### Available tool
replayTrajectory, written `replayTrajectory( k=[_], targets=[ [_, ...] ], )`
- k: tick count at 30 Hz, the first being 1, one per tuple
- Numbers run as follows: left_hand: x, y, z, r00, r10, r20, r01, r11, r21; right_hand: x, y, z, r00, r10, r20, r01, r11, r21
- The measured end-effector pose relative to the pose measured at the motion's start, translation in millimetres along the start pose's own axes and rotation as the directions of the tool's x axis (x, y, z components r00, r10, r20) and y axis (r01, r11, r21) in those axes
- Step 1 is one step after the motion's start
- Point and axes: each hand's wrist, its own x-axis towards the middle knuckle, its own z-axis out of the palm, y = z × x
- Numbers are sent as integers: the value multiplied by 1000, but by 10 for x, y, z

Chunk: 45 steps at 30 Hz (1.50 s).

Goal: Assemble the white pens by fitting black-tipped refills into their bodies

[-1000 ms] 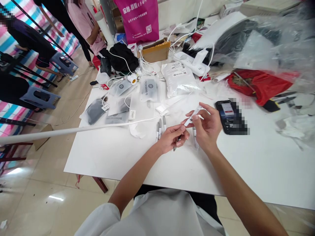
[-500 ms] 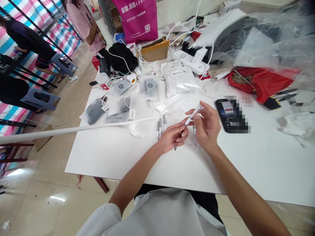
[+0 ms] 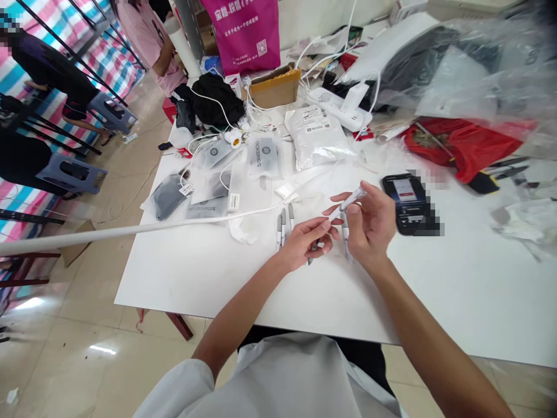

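Over the white table (image 3: 204, 273) my right hand (image 3: 369, 223) pinches a slim clear tube (image 3: 351, 199), perhaps a pen's barrel or sleeve, tilted up to the right. My left hand (image 3: 307, 241) is curled on a thin dark pen (image 3: 314, 251), its fingertips meeting the tube's lower end. The two hands touch above the table. Three grey pens (image 3: 284, 223) lie side by side just left of my left hand, and another pen (image 3: 344, 238) lies under my right hand.
A phone (image 3: 404, 197) lies right of my hands. Packaged goods (image 3: 261, 157), white cables, a power strip (image 3: 337, 107), a cardboard box (image 3: 274, 87) and a magenta bag (image 3: 246, 32) crowd the far side. Red and clear plastic bags (image 3: 461, 145) lie right. A long white rod (image 3: 130, 230) crosses left. People sit beyond.
My right hand has shifted slightly right and tilted the clear tube lower; my left hand's fingers have stayed against the tube's lower end.
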Motion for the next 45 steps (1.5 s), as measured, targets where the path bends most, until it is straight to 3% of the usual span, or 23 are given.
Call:
replayTrajectory(
  k=[4, 9, 13, 16, 19, 21, 25, 30, 38, 45],
  targets=[
    [9, -7, -3, 1000, -1, 5, 1, 1000, -7, 60, -36, 7, 997, 0, -78, 2, 1000, 29],
    [6, -11, -5, 1000, -23, -8, 23, 1000, -3, 84, -24, 12, 983, 93, -159, -98, 995, -22],
    [-4, 6, -3, 1000, -20, -9, 20, 1000, -3, 118, 60, -22, 968, 140, -209, -120, 987, 109],
    [1, 10, -1, 999, -22, -25, 22, 1000, -16, 129, 83, -88, 963, 250, -104, -232, 960, 156],
    [13, 4, 1, 999, -9, -35, 8, 999, -38, 108, 28, -137, 924, 361, 124, -366, 931, 15],
    [19, 1, 1, 999, 6, -40, -8, 999, -46, 89, -16, -147, 891, 406, 204, -395, 914, -94],
    [12, 6, -2, 999, 17, -32, -18, 999, -39, 77, 2, -153, 910, 406, 82, -397, 911, -115],
    [-10, 14, 8, 1000, -3, -25, 2, 1000, -18, 110, 122, -181, 926, 372, -58, -369, 927, 64],
    [13, -5, -4, 999, -7, -33, 6, 999, -38, 54, 0, -158, 904, 419, 80, -414, 907, -73],
    [31, -37, -27, 999, 14, -42, -15, 999, -31, 91, -49, -179, 914, 378, 146, -353, 920, -171]
  ],
)
